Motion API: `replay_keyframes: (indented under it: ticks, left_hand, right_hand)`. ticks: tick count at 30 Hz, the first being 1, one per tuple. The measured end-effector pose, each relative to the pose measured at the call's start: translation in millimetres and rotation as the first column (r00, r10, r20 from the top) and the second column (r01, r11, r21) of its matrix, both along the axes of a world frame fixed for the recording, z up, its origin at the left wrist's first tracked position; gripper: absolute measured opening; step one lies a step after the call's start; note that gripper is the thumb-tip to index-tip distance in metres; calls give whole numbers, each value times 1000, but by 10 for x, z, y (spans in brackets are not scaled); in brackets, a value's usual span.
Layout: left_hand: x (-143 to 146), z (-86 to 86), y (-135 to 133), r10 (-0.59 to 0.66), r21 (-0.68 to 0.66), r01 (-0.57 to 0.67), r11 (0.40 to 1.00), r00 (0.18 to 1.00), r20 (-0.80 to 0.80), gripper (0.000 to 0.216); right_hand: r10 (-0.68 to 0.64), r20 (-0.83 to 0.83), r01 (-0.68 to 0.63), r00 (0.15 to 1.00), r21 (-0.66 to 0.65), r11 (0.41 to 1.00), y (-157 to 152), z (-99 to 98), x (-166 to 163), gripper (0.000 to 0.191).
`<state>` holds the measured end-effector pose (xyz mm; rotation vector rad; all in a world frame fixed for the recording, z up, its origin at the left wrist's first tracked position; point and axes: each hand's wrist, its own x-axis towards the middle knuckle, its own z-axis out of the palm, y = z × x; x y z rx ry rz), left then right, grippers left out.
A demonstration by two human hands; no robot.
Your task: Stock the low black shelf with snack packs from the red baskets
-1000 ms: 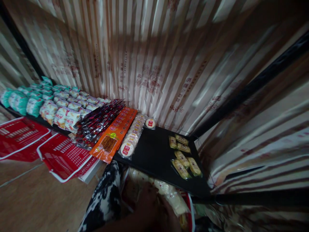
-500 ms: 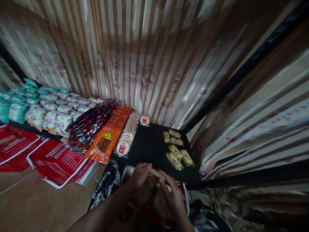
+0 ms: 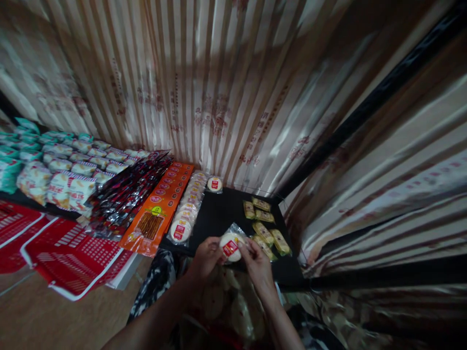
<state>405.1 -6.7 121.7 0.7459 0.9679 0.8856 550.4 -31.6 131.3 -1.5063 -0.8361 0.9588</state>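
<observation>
Between my two hands is a round white cracker (image 3: 229, 249) in a clear wrapper with a red label, face up. My left hand (image 3: 207, 256) grips its left edge and my right hand (image 3: 257, 262) pinches its right edge. It is held over the front edge of a black shelf (image 3: 215, 214). On the shelf, a row of the same wrapped crackers (image 3: 188, 206) overlaps from front to back, and a single wrapped cracker (image 3: 214, 184) lies behind. Below my forearms, a basket in my lap holds more wrapped round crackers (image 3: 233, 304), partly in shadow.
Several small yellow packets (image 3: 263, 232) lie at the shelf's right end. To the left are orange snack packs (image 3: 155, 218), dark shiny packets (image 3: 127, 194) and white snack bags (image 3: 69, 187). Red baskets (image 3: 69, 253) stand on the floor. A dark post (image 3: 328, 150) slants up at right.
Both hands have risen from over the basket toward the shelf, and the cracker between them has turned from edge-on to label-up. The view has shifted slightly.
</observation>
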Motion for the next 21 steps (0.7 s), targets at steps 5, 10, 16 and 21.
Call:
replay_keyframes:
  ticks: [5, 10, 16, 21]
  left_hand:
    - [14, -1, 148, 40, -12, -42, 999, 994, -103, 51]
    - [81, -8, 212, 57, 24, -55, 998, 993, -101, 41]
    - [228, -78, 323, 147, -33, -146, 989, 989, 23, 39]
    - [287, -169, 409, 216, -45, -224, 974, 967, -133, 37]
  right_hand:
    - [-124, -206, 101, 971, -120, 988, 119, -57, -44, 39]
    - [-128, -334, 96, 934, -111, 989, 233, -95, -109, 36]
    - [-44, -412, 14, 910, -76, 997, 339, -106, -193, 35]
    - [-30, -304, 26, 952, -17, 1000, 580, -207, -115, 31]
